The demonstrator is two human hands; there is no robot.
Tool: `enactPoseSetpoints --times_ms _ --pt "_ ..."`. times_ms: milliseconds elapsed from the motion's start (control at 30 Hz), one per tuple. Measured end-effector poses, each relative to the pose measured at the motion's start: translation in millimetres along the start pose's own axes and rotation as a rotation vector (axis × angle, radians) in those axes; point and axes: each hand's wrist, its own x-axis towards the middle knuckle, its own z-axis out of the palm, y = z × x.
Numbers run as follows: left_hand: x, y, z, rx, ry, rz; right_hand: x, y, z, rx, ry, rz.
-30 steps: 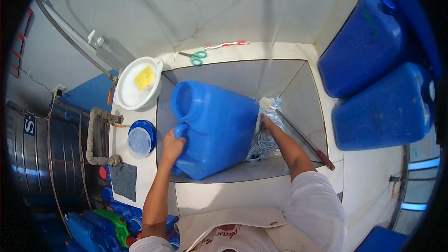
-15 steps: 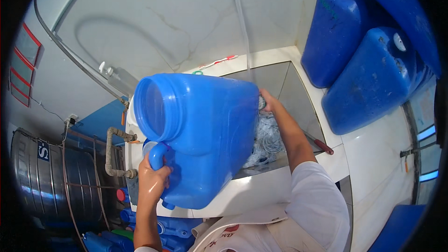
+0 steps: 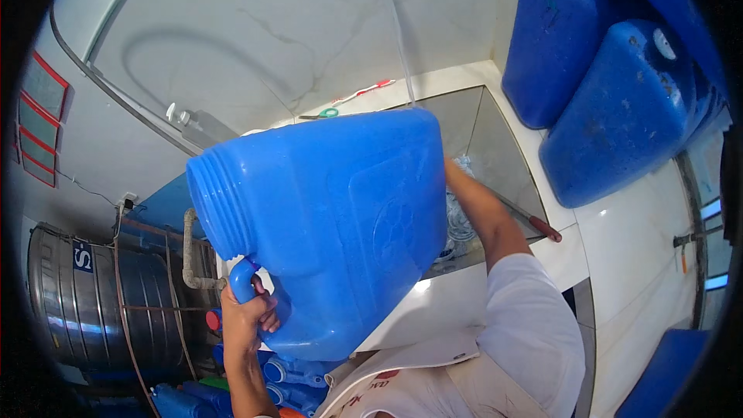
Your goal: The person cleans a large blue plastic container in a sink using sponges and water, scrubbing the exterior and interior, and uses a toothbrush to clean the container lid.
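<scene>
Up close, the left hand (image 3: 246,317) is clenched round the handle of a big blue ribbed-neck plastic jerrycan (image 3: 329,224), held tilted over the steel sink (image 3: 495,147); the right hand is hidden behind it, grip unclear; smooth blue drums (image 3: 611,116) crowd the far corner

A large blue plastic jerrycan (image 3: 333,224) is hanging in the air above the sink (image 3: 495,139), tipped onto its side — its wide threaded mouth (uncapped) is facing left, its moulded handle sitting low at the left end, and an embossed panel is showing on its broad face.
</scene>
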Motion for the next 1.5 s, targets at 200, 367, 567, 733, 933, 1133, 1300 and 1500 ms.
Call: enactPoseSetpoints --times_ms 200,367,567,733,933,1133,1300,1500 --pt "-2 8 -21 -0.073 0.011 -0.048 21 33 11 -0.149 -0.119 -0.069" --pt "7 5 -28 -0.060 -0.054 -0.065 27 -48 11 0.053 -0.089 0.006" --pt "17 17 -23 -0.011 -0.086 -0.088 19 113 34 -0.254 -0.197 -0.056" --pt "15 19 -12 0.063 -0.117 -0.088 14 -24 -2 0.004 -0.099 0.000" --pt "8 30 8 0.061 -0.124 -0.059 10 94 16 -0.254 -0.114 -0.038" --pt "5 32 3 0.013 -0.140 -0.124 -1 -24 -19 0.026 -0.042 0.013" --pt "12 18 6 0.071 -0.089 -0.018 -6 94 -10 -0.274 0.025 0.028" --pt "57 10 4 0.457 -0.190 0.153 -61 74 -32 -0.323 0.420 0.171"
